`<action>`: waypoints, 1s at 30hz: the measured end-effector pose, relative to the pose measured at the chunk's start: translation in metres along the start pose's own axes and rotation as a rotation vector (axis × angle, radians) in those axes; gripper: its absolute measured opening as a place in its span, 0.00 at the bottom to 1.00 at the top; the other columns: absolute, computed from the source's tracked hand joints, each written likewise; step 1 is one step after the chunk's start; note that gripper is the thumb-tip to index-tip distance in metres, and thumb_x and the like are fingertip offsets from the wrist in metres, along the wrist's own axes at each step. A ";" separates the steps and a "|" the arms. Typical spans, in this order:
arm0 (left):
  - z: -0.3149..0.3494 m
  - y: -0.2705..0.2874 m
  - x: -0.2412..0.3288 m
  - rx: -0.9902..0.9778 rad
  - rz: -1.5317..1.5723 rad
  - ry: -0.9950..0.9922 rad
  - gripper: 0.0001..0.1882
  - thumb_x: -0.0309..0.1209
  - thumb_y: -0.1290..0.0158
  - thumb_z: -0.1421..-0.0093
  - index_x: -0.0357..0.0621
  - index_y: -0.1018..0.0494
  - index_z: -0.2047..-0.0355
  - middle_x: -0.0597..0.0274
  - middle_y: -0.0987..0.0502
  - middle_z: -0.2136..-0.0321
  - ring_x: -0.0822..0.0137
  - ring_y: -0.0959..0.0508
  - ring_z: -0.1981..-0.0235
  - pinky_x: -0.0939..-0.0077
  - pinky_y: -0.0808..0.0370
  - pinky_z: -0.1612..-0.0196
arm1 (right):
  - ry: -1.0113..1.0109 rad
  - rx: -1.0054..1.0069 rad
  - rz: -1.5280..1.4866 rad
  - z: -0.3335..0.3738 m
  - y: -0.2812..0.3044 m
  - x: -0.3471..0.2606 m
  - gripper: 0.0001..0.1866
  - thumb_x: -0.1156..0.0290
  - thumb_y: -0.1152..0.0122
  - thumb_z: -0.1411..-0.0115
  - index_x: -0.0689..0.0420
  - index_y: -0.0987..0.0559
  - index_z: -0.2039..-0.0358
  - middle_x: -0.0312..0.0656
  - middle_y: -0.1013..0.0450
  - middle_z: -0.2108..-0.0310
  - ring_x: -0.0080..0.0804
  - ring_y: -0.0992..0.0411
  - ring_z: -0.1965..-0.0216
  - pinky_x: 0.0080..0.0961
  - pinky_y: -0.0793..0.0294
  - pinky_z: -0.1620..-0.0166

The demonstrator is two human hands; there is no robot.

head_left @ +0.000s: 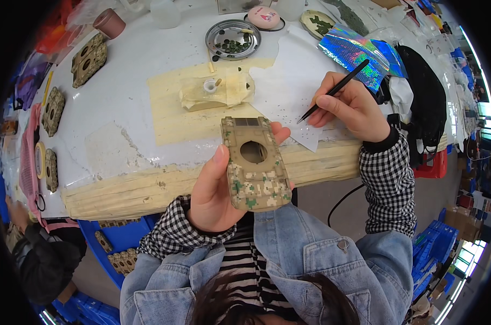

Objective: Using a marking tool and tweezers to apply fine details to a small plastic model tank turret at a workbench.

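**Camo shell in one hand, brush in the other**

Left hand [215, 192] wrapped around a camo shell [254, 165], thumb along its left edge, fingertips showing past the right edge; held flat above the near table [121, 157] edge, round hole facing up. Right hand [351, 108] pinched shut on a thin black brush [335, 89], tip resting on a white sheet [289, 92] just right of the shell. Small white pot [210, 85] on taped beige paper behind the shell, metal dish [233, 39] of dark bits further back. More camo pieces [88, 59] lined along the left side of the table.

Risks, as a judgement: shell held clear of the table, so a slackened grip likely drops it to the lap or floor. Thumb pressed on the painted face, so probable smudging if any paint there is wet; cannot tell from here. Brush tip close to the shell's corner, so a stray mark likely with a careless swing. Pot standing near the reach path, easily tipped by a sleeve.
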State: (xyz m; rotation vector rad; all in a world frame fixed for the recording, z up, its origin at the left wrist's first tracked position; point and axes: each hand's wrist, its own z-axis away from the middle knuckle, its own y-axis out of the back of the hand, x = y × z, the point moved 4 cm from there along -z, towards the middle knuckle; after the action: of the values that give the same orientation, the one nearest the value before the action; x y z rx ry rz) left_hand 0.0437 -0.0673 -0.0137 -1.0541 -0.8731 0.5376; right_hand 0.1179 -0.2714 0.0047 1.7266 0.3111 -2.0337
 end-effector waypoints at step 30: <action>0.002 0.002 0.005 -0.177 0.017 0.074 0.31 0.48 0.70 0.34 0.41 0.54 0.38 0.49 0.52 0.38 0.57 0.50 0.39 0.51 0.33 0.48 | 0.048 0.123 -0.016 0.002 0.009 -0.003 0.11 0.67 0.49 0.37 0.64 0.31 0.68 0.44 0.26 0.73 0.26 0.24 0.72 0.17 0.23 0.68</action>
State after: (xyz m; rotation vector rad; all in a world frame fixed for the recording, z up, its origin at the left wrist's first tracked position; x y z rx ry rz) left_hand 0.0445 -0.0614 -0.0136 -1.2356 -0.8591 0.4381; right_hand 0.1207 -0.2791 0.0089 1.8536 0.2192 -2.0638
